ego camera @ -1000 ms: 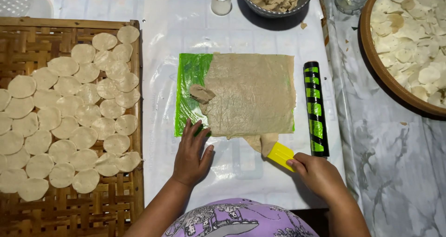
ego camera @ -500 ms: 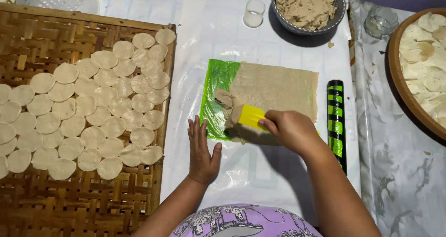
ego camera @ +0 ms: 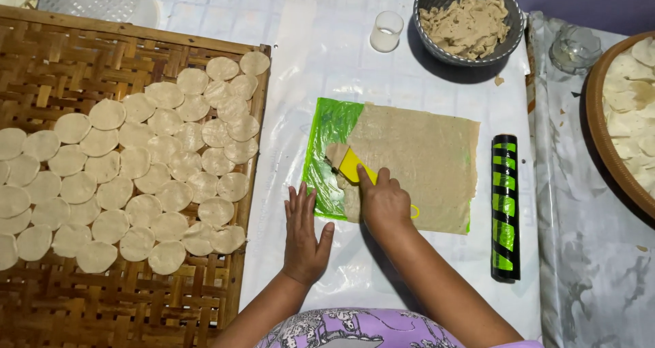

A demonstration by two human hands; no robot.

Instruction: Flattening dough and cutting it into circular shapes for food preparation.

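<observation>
No packages, signs or screens in view; only a black-and-green striped wrap on the roller [ego camera: 505, 208].

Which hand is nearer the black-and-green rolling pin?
Right. The right hand is on the dough sheet, left of the rolling pin; the left hand lies flat farther left.

Yellow scraper [ego camera: 355, 164] lies tilted on flat tan dough sheet [ego camera: 416, 164].

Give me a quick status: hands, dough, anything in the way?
Right hand grips yellow scraper on dough sheet. Left hand flat beside green plastic. Rolling pin lies apart, nothing blocking.
</observation>
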